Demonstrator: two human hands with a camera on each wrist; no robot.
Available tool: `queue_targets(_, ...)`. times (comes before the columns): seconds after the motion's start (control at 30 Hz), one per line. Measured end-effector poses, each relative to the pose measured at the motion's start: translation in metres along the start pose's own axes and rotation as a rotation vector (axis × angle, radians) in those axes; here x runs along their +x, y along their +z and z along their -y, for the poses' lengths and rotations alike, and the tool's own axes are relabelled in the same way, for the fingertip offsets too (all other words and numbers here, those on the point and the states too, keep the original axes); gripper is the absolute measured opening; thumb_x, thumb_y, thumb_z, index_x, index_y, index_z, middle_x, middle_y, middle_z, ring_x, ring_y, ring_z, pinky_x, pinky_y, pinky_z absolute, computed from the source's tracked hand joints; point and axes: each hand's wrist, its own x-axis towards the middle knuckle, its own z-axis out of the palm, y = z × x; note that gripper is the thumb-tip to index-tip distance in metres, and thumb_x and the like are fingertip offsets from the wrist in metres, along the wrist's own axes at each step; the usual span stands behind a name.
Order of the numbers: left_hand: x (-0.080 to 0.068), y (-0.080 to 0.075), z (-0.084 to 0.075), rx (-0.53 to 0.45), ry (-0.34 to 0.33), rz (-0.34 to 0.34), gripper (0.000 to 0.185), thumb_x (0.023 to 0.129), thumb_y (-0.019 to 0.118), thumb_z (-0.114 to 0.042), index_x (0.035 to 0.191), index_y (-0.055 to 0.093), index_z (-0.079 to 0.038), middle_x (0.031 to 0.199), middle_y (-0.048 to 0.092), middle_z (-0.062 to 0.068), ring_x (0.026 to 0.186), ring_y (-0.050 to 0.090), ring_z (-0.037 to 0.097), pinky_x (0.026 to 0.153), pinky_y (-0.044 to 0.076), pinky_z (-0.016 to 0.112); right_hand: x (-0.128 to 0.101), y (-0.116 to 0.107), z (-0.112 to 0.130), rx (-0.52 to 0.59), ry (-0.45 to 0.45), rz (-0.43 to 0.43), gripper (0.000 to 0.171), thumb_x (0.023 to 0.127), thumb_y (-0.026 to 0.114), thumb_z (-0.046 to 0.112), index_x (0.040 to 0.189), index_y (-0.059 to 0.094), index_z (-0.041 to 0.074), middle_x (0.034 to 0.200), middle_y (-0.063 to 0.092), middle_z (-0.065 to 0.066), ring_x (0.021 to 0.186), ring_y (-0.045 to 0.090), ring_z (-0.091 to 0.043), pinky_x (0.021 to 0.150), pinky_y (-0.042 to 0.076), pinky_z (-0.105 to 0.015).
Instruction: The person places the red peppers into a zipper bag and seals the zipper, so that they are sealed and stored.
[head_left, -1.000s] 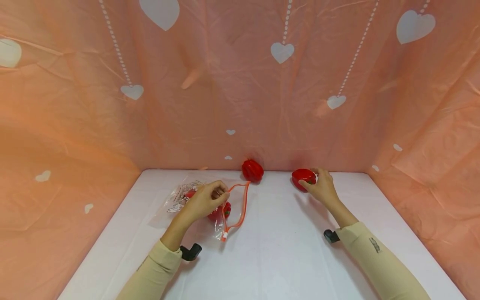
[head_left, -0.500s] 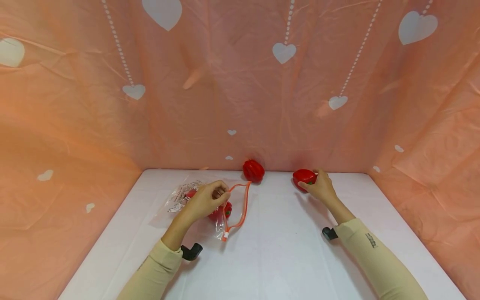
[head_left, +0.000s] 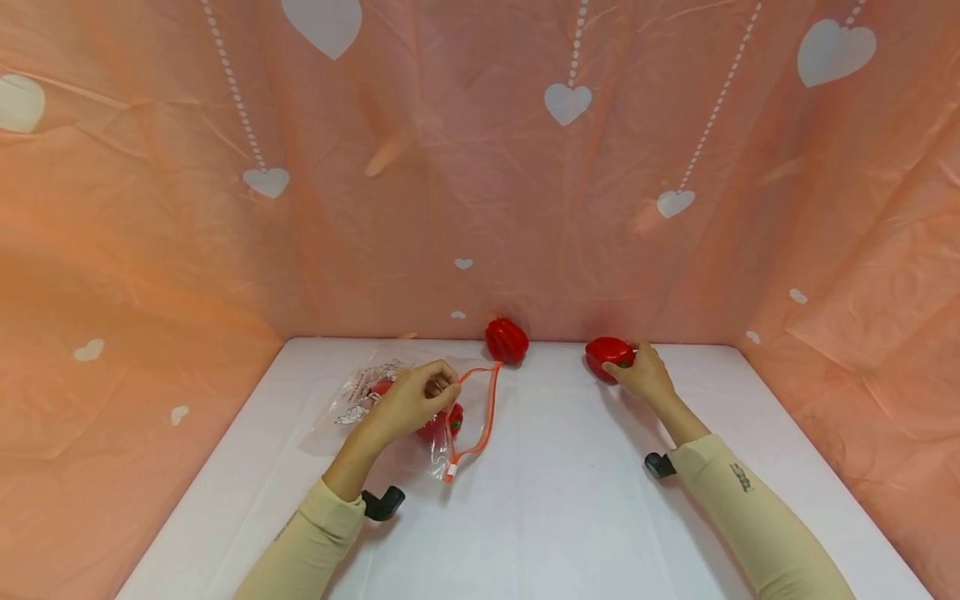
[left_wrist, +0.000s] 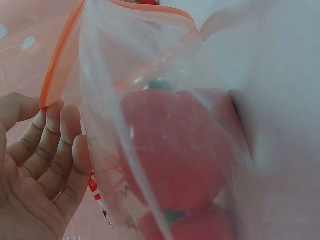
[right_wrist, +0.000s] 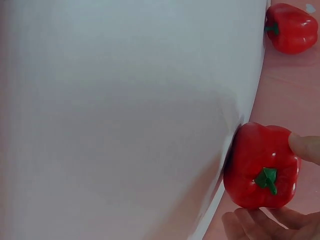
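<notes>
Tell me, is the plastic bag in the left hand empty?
No, the left wrist view shows a red pepper inside the clear plastic bag held by the left hand.

L hand cut by frame edge, L wrist view | peppers in bag blurred thru plastic, lower one cropped | R hand mostly out of frame, R wrist view | bag print too small to read

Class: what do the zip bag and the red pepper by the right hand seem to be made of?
Zip bag: thin clear plastic film, glossy and wrinkled, with an orange zip strip; the contents show through.
Red pepper: probably moulded plastic, a toy; its smooth, even, shiny skin and flat green stem suggest so, though real is not excluded.
</notes>
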Motion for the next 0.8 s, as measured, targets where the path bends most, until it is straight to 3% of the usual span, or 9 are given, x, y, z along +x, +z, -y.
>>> queue_targets(0.4, 0.000, 0.001, 0.000, -0.002, -0.017, 0.002, 0.007, 0.104, 0.074, -0.021, 0.107, 0.070, -0.015, 0.092, 0.072, -0.004, 0.089, 0.065, 0.016, 0.082, 0.057, 0.031, -0.004, 0.001, 0.002, 0.033, 0.010, -0.014, 0.077, 0.101, 0.075, 0.030, 0.155, 0.036, -0.009, 0.150, 0.048, -0.033, 0.135, 0.048, -0.051, 0.108, 0.052, -0.059)
queue_targets(0.8, 0.000, 0.001, 0.000, 0.000, 0.000, 0.000, 0.006, 0.104, 0.073, -0.019, 0.106, 0.070, -0.014, 0.092, 0.072, -0.004, 0.089, 0.065, 0.015, 0.083, 0.057, 0.033, -0.023, 0.010, 0.013, 0.111, -0.023, 0.037, 0.075, 0.101, 0.075, 0.033, 0.152, 0.039, -0.008, 0.147, 0.053, -0.031, 0.132, 0.055, -0.048, 0.105, 0.055, -0.054)
